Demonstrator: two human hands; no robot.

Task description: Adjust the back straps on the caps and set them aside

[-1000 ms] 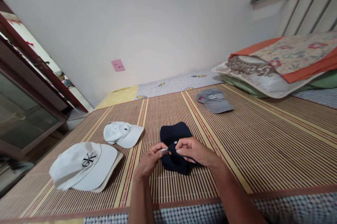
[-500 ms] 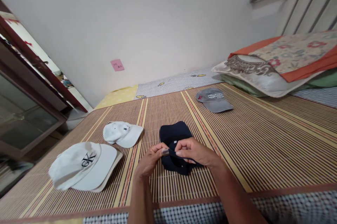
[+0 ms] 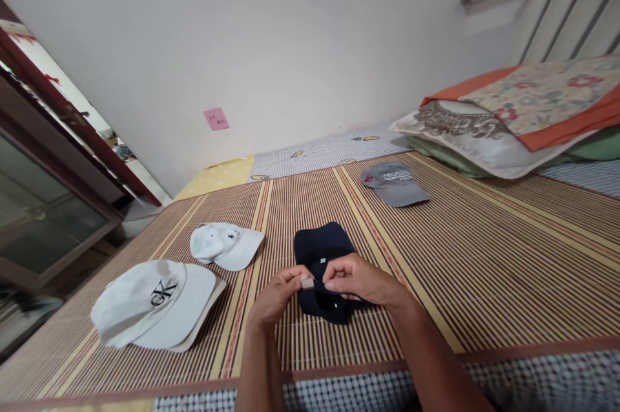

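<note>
A navy baseball cap (image 3: 322, 241) lies on the striped bamboo mat, its brim pointing away from me and its inside partly showing. My left hand (image 3: 278, 292) pinches the left part of its back strap, where a pale buckle or tab shows at the fingertips. Close beside it, my right hand (image 3: 361, 279) pinches the same dark strap between thumb and fingers. Both hands cover part of the cap's opening. To the left rest a small white cap (image 3: 225, 245) and a larger white cap with black letters (image 3: 155, 302), which seems to have another brim under it.
A grey cap (image 3: 394, 185) sits farther back on the bamboo mat (image 3: 426, 257). Pillows (image 3: 513, 115) are piled at the right, by a slatted headboard. A pink note (image 3: 216, 119) is stuck on the wall. A glass-fronted cabinet (image 3: 43, 205) stands at the left.
The strap between my fingers has turned slightly, so the pale piece at my left fingertips shows more. Both hands stay almost in place; the other caps have not moved.
</note>
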